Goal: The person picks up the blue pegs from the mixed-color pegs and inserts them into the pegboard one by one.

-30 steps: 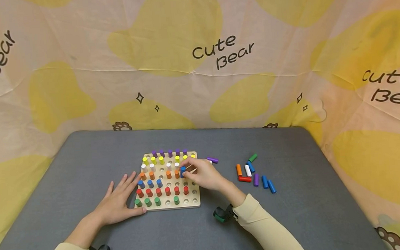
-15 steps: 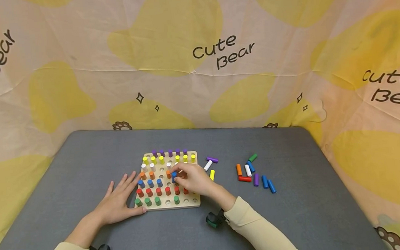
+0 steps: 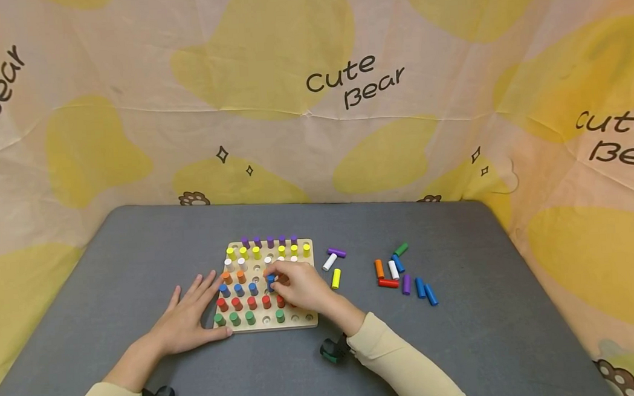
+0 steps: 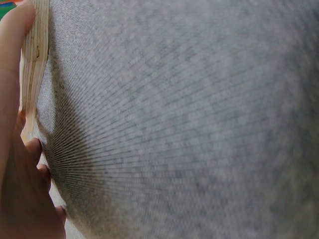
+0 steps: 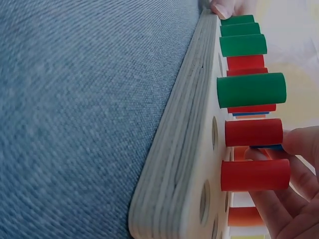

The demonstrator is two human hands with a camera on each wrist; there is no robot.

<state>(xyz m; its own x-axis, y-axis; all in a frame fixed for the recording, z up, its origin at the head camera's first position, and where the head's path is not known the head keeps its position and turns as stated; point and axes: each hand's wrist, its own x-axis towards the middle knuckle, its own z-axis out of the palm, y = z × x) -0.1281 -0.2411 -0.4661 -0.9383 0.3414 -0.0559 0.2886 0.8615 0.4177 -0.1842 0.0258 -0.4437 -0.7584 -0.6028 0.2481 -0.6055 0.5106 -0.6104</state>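
The gray table (image 3: 151, 244) had rounded far corners and, up close, a fine, cloth-like texture. A wooden pegboard (image 3: 288, 325) lay flat on it, a little left of the middle. The left hand (image 3: 187, 326) rested spread beside the board's left edge. Just right of the board lay a purple peg (image 3: 336, 253), a white peg (image 3: 329, 262) and a yellow peg (image 3: 336, 278). Farther right, a green peg (image 3: 400, 249) lay farthest back, with a blue peg (image 3: 398, 263) just nearer. An orange peg (image 3: 379, 269) and a second white peg (image 3: 393, 270) lay near each other, a red peg (image 3: 388, 283) crosswise before them. Right of that lay another purple peg (image 3: 406, 284), then two more blue pegs (image 3: 420, 288).
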